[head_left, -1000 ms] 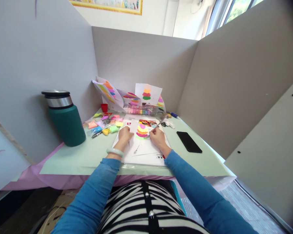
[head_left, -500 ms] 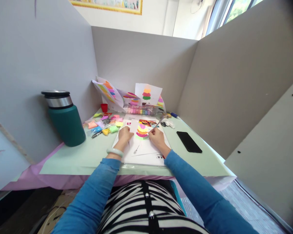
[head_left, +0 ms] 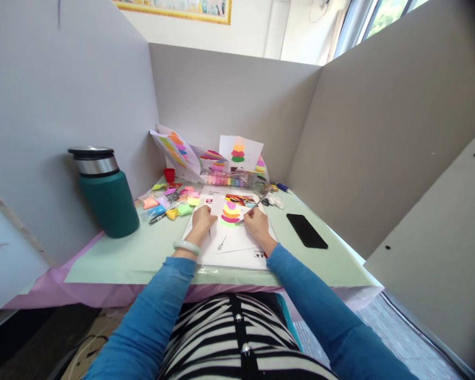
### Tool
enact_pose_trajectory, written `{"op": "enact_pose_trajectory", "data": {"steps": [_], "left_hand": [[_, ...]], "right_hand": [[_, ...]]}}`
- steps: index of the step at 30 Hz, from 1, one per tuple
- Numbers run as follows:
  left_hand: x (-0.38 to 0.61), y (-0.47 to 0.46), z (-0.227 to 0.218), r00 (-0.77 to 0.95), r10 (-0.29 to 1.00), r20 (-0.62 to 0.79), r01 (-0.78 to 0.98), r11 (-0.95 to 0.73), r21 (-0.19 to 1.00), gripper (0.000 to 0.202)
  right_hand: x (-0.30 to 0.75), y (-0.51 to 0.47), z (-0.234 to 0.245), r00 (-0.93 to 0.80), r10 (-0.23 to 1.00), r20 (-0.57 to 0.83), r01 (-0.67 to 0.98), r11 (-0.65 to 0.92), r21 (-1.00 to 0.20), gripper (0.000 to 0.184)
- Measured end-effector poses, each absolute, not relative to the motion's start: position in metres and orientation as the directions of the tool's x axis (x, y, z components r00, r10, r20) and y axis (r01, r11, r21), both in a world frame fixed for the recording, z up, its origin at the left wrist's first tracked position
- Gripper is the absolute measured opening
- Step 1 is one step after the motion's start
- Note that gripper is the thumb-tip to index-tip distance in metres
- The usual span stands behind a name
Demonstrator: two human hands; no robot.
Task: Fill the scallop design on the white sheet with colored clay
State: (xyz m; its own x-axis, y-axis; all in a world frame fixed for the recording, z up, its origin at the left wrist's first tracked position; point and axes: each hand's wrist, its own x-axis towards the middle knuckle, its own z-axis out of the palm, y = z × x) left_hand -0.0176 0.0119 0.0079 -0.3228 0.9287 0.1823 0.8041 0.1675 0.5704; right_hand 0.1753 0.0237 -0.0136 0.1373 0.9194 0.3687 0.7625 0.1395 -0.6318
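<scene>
My right hand [head_left: 257, 224] is closed round a slim silver modelling tool [head_left: 260, 199], slanting up to the right. The tool's lower tip lies by the pale green bottom layer of a coloured clay picture [head_left: 231, 213], stacked in pink, yellow, orange and magenta. This picture is on a white sheet [head_left: 237, 257] with a small printed photo above it. My left hand [head_left: 203, 220] rests curled on the sheet's left part, thumb toward the picture; whatever its fingers hold, if anything, is hidden. A small line drawing [head_left: 222, 243] shows on the sheet below the picture.
Several coloured clay packets [head_left: 172, 212] and a pen [head_left: 157, 218] lie to the left, near a green flask [head_left: 110, 203]. A black phone [head_left: 306, 230] lies to the right. Behind are a red cup [head_left: 169, 175] and propped paper sheets [head_left: 241, 149]. Grey partitions enclose the table.
My right hand has shifted slightly right and the modelling tool now leans lower, its upper end further right. My left hand has stayed in place.
</scene>
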Motion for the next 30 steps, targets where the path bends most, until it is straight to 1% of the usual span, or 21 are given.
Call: {"op": "enact_pose_trajectory", "data": {"steps": [2,6,8,14,16,21,30], "left_hand": [[-0.0178,0.0124,0.0072,-0.323,0.927,0.19,0.807,0.165,0.567,0.024],[-0.0182,0.0135,0.0061,-0.326,0.927,0.186,0.805,0.169,0.569,0.023],[-0.0184,0.0141,0.0058,-0.325,0.928,0.182,0.803,0.169,0.572,0.024],[-0.0184,0.0139,0.0057,-0.32,0.926,0.198,0.805,0.156,0.572,0.025],[-0.0183,0.0132,0.0062,-0.319,0.927,0.196,0.803,0.155,0.575,0.025],[-0.0179,0.0119,0.0078,-0.314,0.933,0.178,0.802,0.16,0.576,0.023],[-0.0183,0.0129,0.0068,-0.312,0.932,0.185,0.81,0.16,0.564,0.023]], "right_hand": [[0.1765,0.0237,-0.013,0.159,0.914,0.374,0.765,0.125,-0.632,0.015],[0.1751,0.0241,-0.0148,0.08,0.906,0.416,0.719,0.236,-0.654,0.015],[0.1739,0.0245,-0.016,0.046,0.906,0.422,0.716,0.264,-0.646,0.015],[0.1761,0.0245,-0.0145,0.145,0.905,0.4,0.772,0.149,-0.618,0.015],[0.1763,0.0239,-0.0138,0.139,0.9,0.412,0.76,0.17,-0.628,0.014],[0.1731,0.0237,-0.015,0.06,0.91,0.409,0.719,0.245,-0.651,0.013],[0.1745,0.0259,-0.0159,0.112,0.917,0.383,0.766,0.166,-0.621,0.014]]}}
